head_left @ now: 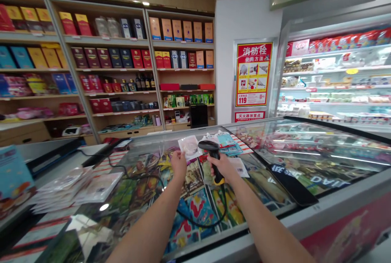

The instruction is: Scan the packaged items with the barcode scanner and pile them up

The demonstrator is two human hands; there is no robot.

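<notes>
Over the freezer (220, 250), toward the far edge of its glass top, the left hand (179, 165) pinches a flat clear packet (190, 145) by its lower left edge. The right hand (225, 166) is wrapped around the grip of a barcode scanner (210, 146), its head just beside the packet; whether a finger presses the trigger, I cannot tell. The step looks like holding packet and scanner close together, which calls for steady wrists and a slack cable (225, 208). Similar packets (61, 185) are piled toward the left edge; blue packs (227, 140) lie near the far edge.
</notes>
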